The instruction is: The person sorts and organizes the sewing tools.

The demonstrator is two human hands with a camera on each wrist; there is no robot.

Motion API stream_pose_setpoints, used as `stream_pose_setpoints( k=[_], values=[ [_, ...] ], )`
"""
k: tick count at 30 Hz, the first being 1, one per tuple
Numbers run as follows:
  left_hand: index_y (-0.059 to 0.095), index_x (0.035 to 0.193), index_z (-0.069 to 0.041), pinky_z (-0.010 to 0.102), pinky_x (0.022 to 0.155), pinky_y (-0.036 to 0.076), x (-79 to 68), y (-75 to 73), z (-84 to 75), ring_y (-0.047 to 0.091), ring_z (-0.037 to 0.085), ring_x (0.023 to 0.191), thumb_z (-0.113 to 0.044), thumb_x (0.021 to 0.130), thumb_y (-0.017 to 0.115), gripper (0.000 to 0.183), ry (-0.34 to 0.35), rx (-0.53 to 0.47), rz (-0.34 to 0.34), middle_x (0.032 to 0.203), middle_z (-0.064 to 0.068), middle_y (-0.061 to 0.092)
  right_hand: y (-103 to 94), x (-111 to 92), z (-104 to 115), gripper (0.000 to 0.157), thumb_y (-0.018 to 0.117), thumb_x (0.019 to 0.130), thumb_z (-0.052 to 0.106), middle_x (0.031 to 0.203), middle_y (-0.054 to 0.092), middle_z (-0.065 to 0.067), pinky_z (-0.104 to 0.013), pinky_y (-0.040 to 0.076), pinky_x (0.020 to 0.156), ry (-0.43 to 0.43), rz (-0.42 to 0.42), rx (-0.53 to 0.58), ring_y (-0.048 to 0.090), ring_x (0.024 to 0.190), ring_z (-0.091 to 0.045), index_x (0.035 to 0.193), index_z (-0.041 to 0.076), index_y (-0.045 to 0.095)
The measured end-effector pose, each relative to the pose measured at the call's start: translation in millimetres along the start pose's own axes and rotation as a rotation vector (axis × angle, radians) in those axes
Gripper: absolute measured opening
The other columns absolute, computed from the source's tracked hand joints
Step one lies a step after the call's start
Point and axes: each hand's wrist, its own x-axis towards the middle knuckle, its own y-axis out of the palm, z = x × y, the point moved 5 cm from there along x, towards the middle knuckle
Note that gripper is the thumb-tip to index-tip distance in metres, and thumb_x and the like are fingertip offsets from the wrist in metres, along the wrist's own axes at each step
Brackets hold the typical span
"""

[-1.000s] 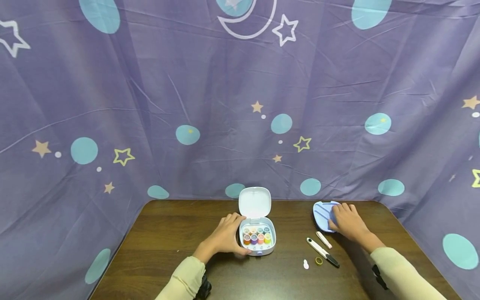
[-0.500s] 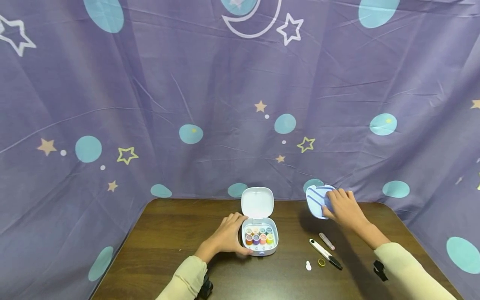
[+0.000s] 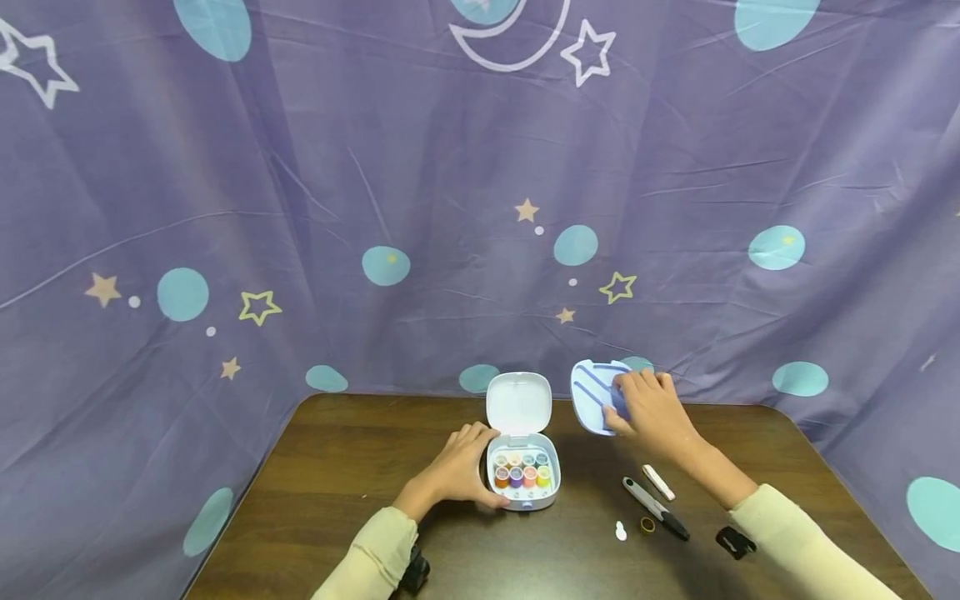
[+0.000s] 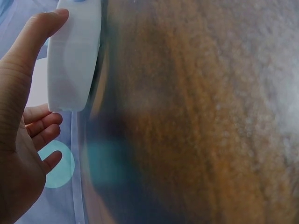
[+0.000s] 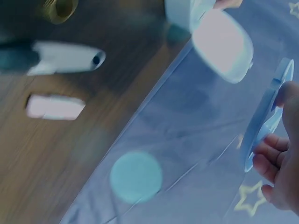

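A white sewing box [image 3: 542, 497] stands on the table with its lid [image 3: 518, 403] raised. Several coloured thread spools [image 3: 522, 477] sit in rows inside it. My left hand [image 3: 452, 469] holds the box's left side, thumb at the front and fingers toward the back; the left wrist view shows the thumb [image 4: 41, 30] against its wall. Above the table, to the right of the box, my right hand [image 3: 654, 417] grips a light blue tray [image 3: 590, 398] with raised ridges. The tray is tilted up, and the fingers hide its right part.
On the table at right lie a tool with a pale handle and black end [image 3: 655, 507], a short white stick-like piece [image 3: 659, 482], a gold-coloured ring [image 3: 647, 525] and a small flat white piece [image 3: 621, 531]. A patterned purple cloth [image 3: 450, 208] hangs behind the table.
My right hand has lifted the blue tray off the table and carried it left toward the box. My left hand stays at the box.
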Motion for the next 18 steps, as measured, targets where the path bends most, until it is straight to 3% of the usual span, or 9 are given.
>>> stream_pose_setpoints(
  k=[10,18],
  values=[
    [0.053,0.140,-0.005,0.041,0.098,0.042,-0.8,-0.3,-0.7,0.048,0.019,0.112,-0.061,0.057,0.090,0.107,0.004,-0.003,-0.001,0.124,0.006,0.058,13.6,8,52,0.035,0.062,0.081,0.034,0.082,0.059,-0.010,-0.044,0.037,0.077,-0.059,0.013,-0.042,0.049,0.079,-0.028,0.094,0.002,0.057],
    [0.053,0.140,-0.005,0.039,0.097,0.042,-0.5,-0.9,0.0,0.048,0.018,0.111,-0.060,0.057,0.091,0.107,0.006,-0.002,-0.007,0.124,0.006,0.058,32.7,6,77,0.036,0.065,0.081,0.037,0.081,0.059,-0.007,-0.042,0.038,0.077,-0.087,0.061,-0.072,0.047,0.077,-0.025,0.092,0.004,0.056]
  ],
)
